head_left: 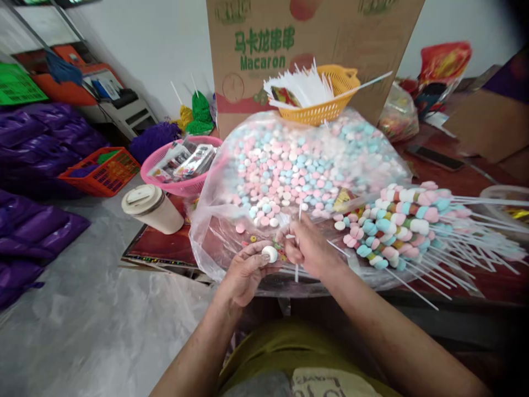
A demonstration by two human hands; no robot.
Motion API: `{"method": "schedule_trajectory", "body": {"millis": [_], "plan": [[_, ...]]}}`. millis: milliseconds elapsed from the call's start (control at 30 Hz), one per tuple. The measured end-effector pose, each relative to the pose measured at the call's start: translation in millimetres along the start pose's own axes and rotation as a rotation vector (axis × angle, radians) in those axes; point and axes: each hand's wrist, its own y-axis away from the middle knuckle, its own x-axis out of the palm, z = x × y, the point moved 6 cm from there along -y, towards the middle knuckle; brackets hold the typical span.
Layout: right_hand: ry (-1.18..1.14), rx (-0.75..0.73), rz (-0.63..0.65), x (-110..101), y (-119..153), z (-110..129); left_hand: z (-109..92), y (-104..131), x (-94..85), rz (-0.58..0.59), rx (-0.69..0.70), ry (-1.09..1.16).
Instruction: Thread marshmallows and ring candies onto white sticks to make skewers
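Left hand (246,270) has its thumb and fingertips closed on a round white candy (269,254), low over the near part of a clear plastic bag (202,234). Just beside it, the right hand (309,243) has its fingers curled shut round a thin white stick (296,273), held roughly upright. Small coloured rings (253,239) lie near the left fingertips, and beyond both hands spreads a heap of pink, white and blue candies (285,165).

Behind the heap stands a cardboard box (314,33) printed in green with "马卡龙串串" and, below that, "Macaron"; more green lettering at its top corners is too blurred to read. In front of the box sits a yellow basket (341,82) of white sticks, with a small printed packet (285,96) whose words cannot be made out.

To the right, filled skewers (392,226) are piled on the dark red table (504,281), their bare stick ends pointing mostly right. On the left are a pink basket (151,171) holding printed packets and a lidded cup (152,209). Letters on the cloth (326,383) at the person's lap are partly cut off and not clearly readable
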Motion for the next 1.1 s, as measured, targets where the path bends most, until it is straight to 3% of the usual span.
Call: {"method": "schedule_trajectory", "body": {"millis": [67, 200, 400, 767, 1000, 1100], "plan": [[0.264, -0.133, 0.068, 2.5, 20.9, 9.0, -10.9, 0.5, -7.0, -0.1, 0.121, -0.035], [0.799, -0.312, 0.188, 12.0, 50.4, 5.9, -26.4, 3.9, -8.6, -0.17, 0.322, -0.058], [0.891, -0.414, 0.158, 13.7, 51.1, -1.1, -30.0, 6.8, -6.9, -0.205, 0.393, -0.086], [1.141, -0.352, 0.079, 17.1, 49.4, -5.5, -34.1, 16.2, -6.7, -0.292, 0.526, -0.268], [1.416, -0.069, 0.128, 26.2, 48.3, -4.2, -27.9, 25.4, -7.5, -0.441, 0.702, -0.675], [1.518, -0.023, 0.14, 30.4, 48.9, -7.0, -20.3, 28.0, -6.3, -0.463, 0.781, -0.829]]}}
